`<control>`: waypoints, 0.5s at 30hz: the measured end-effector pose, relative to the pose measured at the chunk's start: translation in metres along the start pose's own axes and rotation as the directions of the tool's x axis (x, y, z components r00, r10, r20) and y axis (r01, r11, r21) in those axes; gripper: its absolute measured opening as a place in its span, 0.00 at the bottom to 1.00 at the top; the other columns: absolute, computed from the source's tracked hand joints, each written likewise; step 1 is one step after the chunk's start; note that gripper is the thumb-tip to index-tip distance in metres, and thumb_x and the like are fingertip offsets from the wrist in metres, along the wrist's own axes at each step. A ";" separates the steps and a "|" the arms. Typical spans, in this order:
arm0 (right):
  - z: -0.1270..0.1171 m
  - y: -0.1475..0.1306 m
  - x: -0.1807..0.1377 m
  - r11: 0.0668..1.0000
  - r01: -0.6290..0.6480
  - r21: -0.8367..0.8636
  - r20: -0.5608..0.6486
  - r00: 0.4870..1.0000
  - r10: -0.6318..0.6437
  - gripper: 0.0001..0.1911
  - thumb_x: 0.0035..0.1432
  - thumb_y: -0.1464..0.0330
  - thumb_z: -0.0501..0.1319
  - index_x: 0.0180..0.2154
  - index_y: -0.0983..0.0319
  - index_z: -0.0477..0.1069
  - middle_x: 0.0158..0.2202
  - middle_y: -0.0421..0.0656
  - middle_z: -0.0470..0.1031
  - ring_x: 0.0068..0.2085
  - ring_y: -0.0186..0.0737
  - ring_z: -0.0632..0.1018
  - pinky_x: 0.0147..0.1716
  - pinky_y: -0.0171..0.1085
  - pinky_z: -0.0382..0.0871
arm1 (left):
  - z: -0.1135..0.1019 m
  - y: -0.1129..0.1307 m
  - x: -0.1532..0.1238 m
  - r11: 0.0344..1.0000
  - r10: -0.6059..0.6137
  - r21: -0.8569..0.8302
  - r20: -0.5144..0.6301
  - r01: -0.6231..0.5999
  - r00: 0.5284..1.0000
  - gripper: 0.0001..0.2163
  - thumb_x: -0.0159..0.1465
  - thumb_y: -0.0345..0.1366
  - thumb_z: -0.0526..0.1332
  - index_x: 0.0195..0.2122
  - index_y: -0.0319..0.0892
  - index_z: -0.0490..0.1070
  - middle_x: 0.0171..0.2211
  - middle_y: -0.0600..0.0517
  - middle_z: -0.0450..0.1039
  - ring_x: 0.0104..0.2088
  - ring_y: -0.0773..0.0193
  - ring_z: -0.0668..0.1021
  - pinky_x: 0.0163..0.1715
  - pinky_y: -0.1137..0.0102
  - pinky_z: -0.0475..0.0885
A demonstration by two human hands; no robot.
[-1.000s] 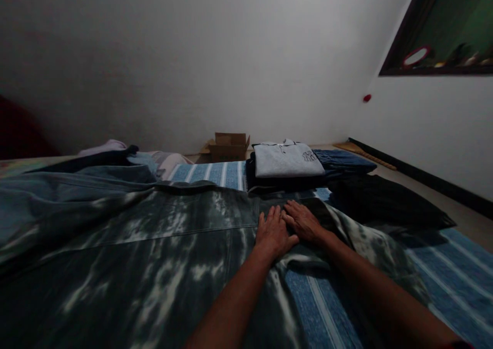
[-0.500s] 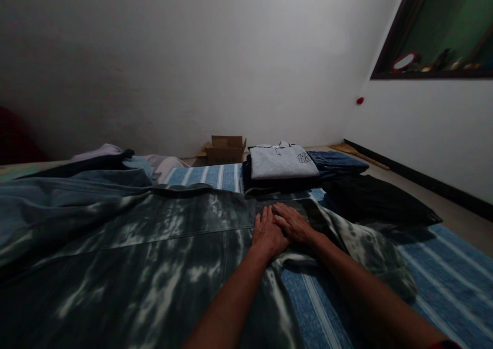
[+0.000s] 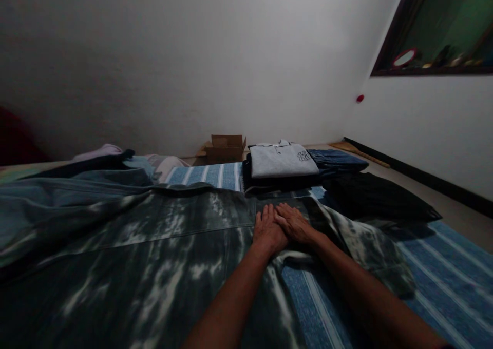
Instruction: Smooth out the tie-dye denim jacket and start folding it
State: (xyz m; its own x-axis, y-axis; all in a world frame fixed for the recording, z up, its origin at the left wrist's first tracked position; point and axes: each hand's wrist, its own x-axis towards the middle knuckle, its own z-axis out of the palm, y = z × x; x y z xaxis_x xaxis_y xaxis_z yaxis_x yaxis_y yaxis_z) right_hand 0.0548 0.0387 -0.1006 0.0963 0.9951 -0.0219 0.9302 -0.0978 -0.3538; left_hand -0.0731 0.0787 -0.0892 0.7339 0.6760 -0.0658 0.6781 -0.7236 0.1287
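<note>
A dark green and white tie-dye jacket [image 3: 162,256] lies spread out, back side up as far as I can tell, on a blue striped bed sheet [image 3: 311,297]. My left hand [image 3: 268,231] presses flat on it near the shoulder seam, fingers stretched forward. Beside it, touching, my right hand [image 3: 295,223] lies flat at the top of the sleeve, its fingertips against the left hand. Both palms are hidden against the cloth. The jacket's sleeve [image 3: 379,251] runs off to the right, past my right forearm.
A folded grey hoodie [image 3: 283,160] tops a dark pile at the back. Folded blue jeans [image 3: 337,161] and a black garment [image 3: 381,197] lie to its right. Loose denim [image 3: 77,190] is heaped at the left. An open cardboard box [image 3: 225,149] stands by the wall.
Almost nothing differs. Both hands stay flat in the same spot on the jacket, and the view has shifted very slightly.
</note>
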 end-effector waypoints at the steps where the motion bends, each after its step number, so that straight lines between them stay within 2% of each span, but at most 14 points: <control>1: 0.000 0.003 -0.002 1.000 -0.019 -0.005 0.000 1.000 0.019 0.30 0.68 0.54 0.40 0.64 0.60 0.54 0.67 0.49 0.50 0.67 0.46 0.50 0.63 0.48 0.44 | 0.001 0.000 0.000 1.000 -0.002 0.005 -0.006 0.002 1.000 0.38 0.63 0.55 0.47 0.67 0.33 0.47 0.68 0.38 0.41 0.68 0.48 0.45 0.63 0.52 0.44; 5: -0.006 0.016 -0.008 0.993 -0.111 -0.026 -0.025 0.994 0.111 0.32 0.67 0.54 0.43 0.64 0.67 0.54 0.67 0.56 0.48 0.68 0.52 0.48 0.62 0.51 0.44 | 0.001 0.000 0.001 1.000 0.000 0.004 -0.021 0.000 1.000 0.44 0.60 0.62 0.46 0.66 0.29 0.48 0.68 0.36 0.42 0.68 0.47 0.45 0.63 0.52 0.44; 9: -0.006 0.015 -0.020 0.994 -0.112 -0.018 -0.022 0.994 0.111 0.33 0.67 0.53 0.40 0.64 0.66 0.53 0.66 0.54 0.52 0.67 0.48 0.51 0.62 0.47 0.47 | 0.002 0.000 0.001 1.000 -0.001 0.004 -0.008 0.001 1.000 0.41 0.62 0.59 0.46 0.66 0.30 0.48 0.68 0.37 0.42 0.68 0.48 0.45 0.64 0.53 0.44; 11: -0.004 0.015 -0.030 0.994 -0.106 -0.017 -0.010 0.994 0.106 0.34 0.66 0.52 0.42 0.65 0.66 0.52 0.67 0.53 0.50 0.67 0.47 0.50 0.63 0.46 0.46 | 0.003 -0.001 0.002 1.000 0.000 0.013 -0.008 0.000 1.000 0.39 0.63 0.57 0.46 0.66 0.30 0.48 0.68 0.37 0.41 0.68 0.49 0.45 0.63 0.53 0.44; 15: -0.002 0.023 -0.043 0.985 -0.167 -0.035 -0.014 0.986 0.167 0.34 0.66 0.54 0.45 0.65 0.70 0.51 0.68 0.55 0.45 0.68 0.48 0.45 0.64 0.44 0.44 | 0.004 -0.001 0.003 1.000 0.017 0.000 -0.043 -0.017 0.999 0.43 0.61 0.62 0.45 0.66 0.29 0.48 0.68 0.35 0.43 0.67 0.47 0.46 0.63 0.52 0.44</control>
State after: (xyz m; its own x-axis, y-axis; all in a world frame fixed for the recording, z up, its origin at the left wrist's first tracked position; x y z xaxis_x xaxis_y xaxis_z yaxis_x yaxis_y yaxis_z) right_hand 0.0726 -0.0064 -0.1058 0.2551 0.9646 -0.0671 0.9127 -0.2632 -0.3126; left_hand -0.0712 0.0809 -0.0940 0.7428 0.6691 -0.0208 0.6656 -0.7349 0.1296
